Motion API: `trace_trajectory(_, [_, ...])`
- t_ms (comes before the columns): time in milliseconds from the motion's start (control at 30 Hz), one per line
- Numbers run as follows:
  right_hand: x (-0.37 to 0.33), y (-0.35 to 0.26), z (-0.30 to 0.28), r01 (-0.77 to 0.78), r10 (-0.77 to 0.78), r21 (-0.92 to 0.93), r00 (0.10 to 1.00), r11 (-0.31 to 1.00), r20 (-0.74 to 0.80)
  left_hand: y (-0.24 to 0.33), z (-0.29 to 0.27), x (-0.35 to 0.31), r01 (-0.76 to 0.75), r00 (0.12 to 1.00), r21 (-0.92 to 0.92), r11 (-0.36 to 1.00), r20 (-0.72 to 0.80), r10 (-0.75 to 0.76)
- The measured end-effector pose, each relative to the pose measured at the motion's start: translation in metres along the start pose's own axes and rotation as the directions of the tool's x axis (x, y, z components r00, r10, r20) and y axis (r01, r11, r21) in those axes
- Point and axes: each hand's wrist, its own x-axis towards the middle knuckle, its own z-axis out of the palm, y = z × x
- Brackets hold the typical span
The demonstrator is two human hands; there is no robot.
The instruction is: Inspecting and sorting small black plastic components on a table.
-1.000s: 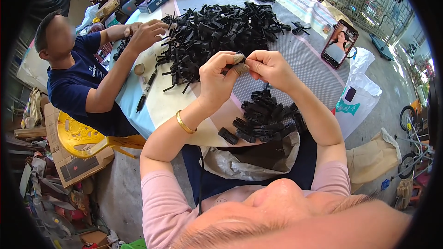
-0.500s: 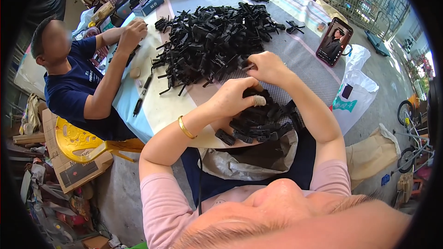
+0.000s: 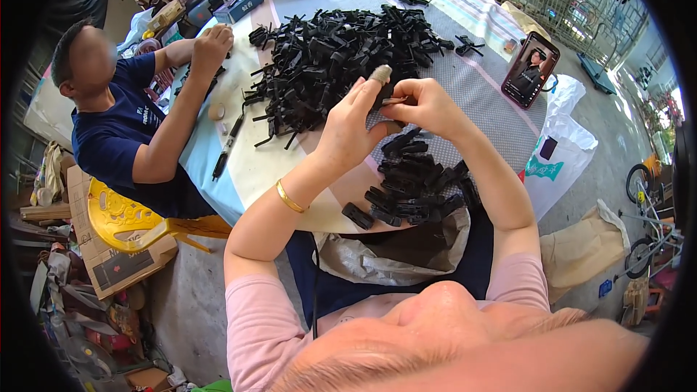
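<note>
A large heap of black plastic parts [image 3: 319, 58], several with thin arms sticking out, covers the middle of the table. At its near edge my left hand [image 3: 348, 127], with a wrapped fingertip and a gold bangle at the wrist, holds one black plastic part [image 3: 384, 94] between fingers and thumb. Touching that part, my right hand [image 3: 432, 110] is closed in a pinch around a small thin piece, too small to name. Below both hands, by the table's near edge, lies a smaller group of compact black parts [image 3: 410, 185].
An open sack [image 3: 348, 265] sits at my lap. A phone [image 3: 530, 69] stands at the right, near a white plastic bag [image 3: 563, 145]. Across to the left, a co-worker [image 3: 120, 116] handles black parts. A black pen [image 3: 229, 147] lies on the tablecloth.
My left hand has risen from the smaller group toward the heap, its wrapped finger now pointing up beside my right hand. A black part now shows between the hands.
</note>
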Motion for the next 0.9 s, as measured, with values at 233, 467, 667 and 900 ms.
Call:
trace_trajectory(233, [-0.002, -0.01, -0.007, -0.026, 0.033, -0.051, 0.989, 0.998, 0.141, 0.001, 0.002, -0.003, 0.147, 0.988, -0.276, 0.95, 0.001, -0.153])
trace_trajectory(467, [-0.005, -0.006, -0.004, 0.147, -0.152, 0.077, 0.987, 0.986, 0.057, -0.011, -0.001, 0.003, 0.352, 0.925, -0.655, 0.669, 0.134, -0.355])
trace_trajectory(667, [-0.005, -0.007, 0.005, 0.156, -0.157, 0.049, 0.987, 0.987, 0.029, -0.009, -0.003, 0.001, 0.356, 0.925, -0.572, 0.738, 0.105, -0.365])
trace_trajectory(900, [-0.009, -0.014, 0.005, 0.188, -0.187, -0.035, 0.982, 0.982, 0.037, -0.007, -0.006, 0.002, 0.38, 0.91, -0.6, 0.704, 0.104, -0.402])
